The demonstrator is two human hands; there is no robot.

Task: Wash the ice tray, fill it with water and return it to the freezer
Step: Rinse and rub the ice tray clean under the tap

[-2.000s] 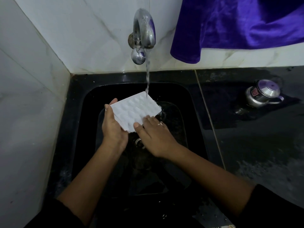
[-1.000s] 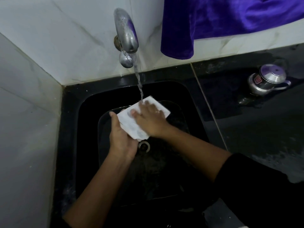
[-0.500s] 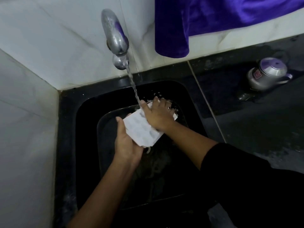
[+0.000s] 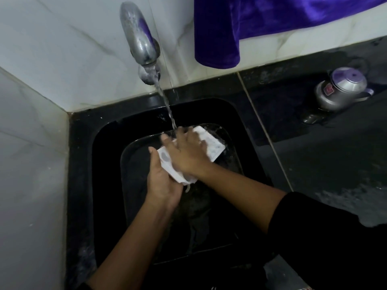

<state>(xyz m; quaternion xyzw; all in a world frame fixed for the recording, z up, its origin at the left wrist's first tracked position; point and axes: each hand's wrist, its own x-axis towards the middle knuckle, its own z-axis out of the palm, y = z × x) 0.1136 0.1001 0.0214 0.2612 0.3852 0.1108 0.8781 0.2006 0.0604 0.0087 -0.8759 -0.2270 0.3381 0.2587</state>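
While holding the ice tray (image 4: pixel 213 144) over the middle of the black sink (image 4: pixel 83 147), grips its near-left end with the left hand (image 4: pixel 162 182). Lays the left thumb (image 4: pixel 154 153) along the left edge of the upward face and wraps the palm round this end from below. Hides the other left fingers under the white plastic, so cannot tell how these lie. Holds the tray slantwise, running from the end in the left hand to a free far-right corner above the sink bottom.

Presses the right hand (image 4: pixel 186 152) flat on the upward face, across the middle of the tray, covering most of it. Stretches the right fingers (image 4: pixel 189 136) straight and a little apart, pointing toward the far edge of the sink, with the tips reaching the far-left edge of the tray. Rests on the plastic only, without curling round it.

Takes the thin stream of water (image 4: pixel 167 107) from the metal tap (image 4: pixel 140 45) just at these fingertips, with small splashes around. Leaves bare two parts of the tray: a small piece between the two hands, and the far-right part beyond the right fingers, with faint compartments.

Wears a black sleeve (image 4: pixel 335 237) on the right arm, with the left forearm bare. Works at the left corner of the dark worktop (image 4: pixel 314 174), with white veined tiles (image 4: pixel 62 49) at the far and left sides of the sink. Has a purple cloth (image 4: pixel 230 28) hanging on the wall right of the tap, and a small metal kettle (image 4: pixel 343 88) with lid near the far edge of the worktop, well apart from the sink.
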